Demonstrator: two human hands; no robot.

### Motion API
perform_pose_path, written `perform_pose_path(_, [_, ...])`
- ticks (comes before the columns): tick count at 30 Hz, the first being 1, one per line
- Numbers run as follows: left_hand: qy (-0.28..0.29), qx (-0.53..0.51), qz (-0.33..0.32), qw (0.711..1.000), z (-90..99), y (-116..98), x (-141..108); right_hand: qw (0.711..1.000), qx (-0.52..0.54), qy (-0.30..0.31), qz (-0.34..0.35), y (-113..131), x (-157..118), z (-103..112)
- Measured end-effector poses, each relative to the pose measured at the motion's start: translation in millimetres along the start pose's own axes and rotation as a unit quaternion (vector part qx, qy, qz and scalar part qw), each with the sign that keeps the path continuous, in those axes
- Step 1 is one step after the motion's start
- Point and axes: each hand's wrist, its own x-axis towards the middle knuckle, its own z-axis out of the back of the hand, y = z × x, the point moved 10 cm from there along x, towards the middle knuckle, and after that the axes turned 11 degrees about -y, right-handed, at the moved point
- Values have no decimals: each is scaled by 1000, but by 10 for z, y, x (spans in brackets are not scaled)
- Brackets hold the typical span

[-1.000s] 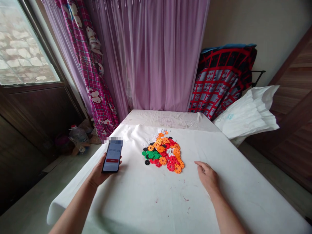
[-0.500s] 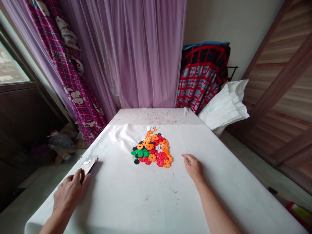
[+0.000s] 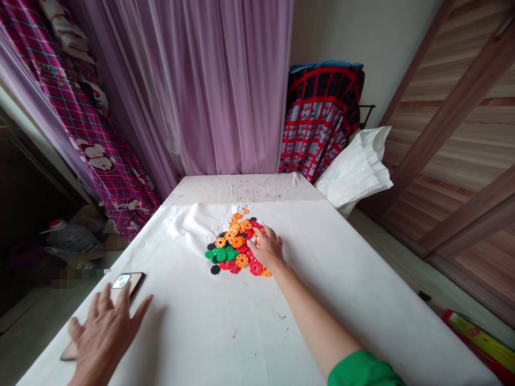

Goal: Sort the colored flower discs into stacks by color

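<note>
A pile of flat notched plastic discs [image 3: 242, 260], in orange, red, green, black and white, lies on the white-covered table. My right hand [image 3: 267, 246] is over the right side of the pile, thumb and fingers apart, and hides some of the red and white discs. No disc shows in its grasp. At the table's left edge, a smartphone [image 3: 122, 281] lies with its camera side up. My left hand [image 3: 105, 327] is spread over the phone and covers its middle; whether the palm touches it I cannot tell.
The white cloth [image 3: 193, 327] has a few small reddish marks and some wrinkles behind the pile. A white sack [image 3: 356, 169] leans at the far right corner, by a chair draped in red-checked fabric [image 3: 317, 118]. Purple curtains [image 3: 225, 86] hang behind the table.
My right hand has moved left and forward from the bare cloth onto the pile. My left hand has let go of the phone, now flat on the table, and spread its fingers. The view has shifted right.
</note>
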Motion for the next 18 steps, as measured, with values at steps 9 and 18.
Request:
perform_pose_path(9, [98,-388,-116,909,-1329,-1639,305,984,-15,112,138,647,-240,-292])
perform_pose_path(18, [121,-376,-333,856,-1440,-2181,-55,986,16,53,156,-166,-294,59])
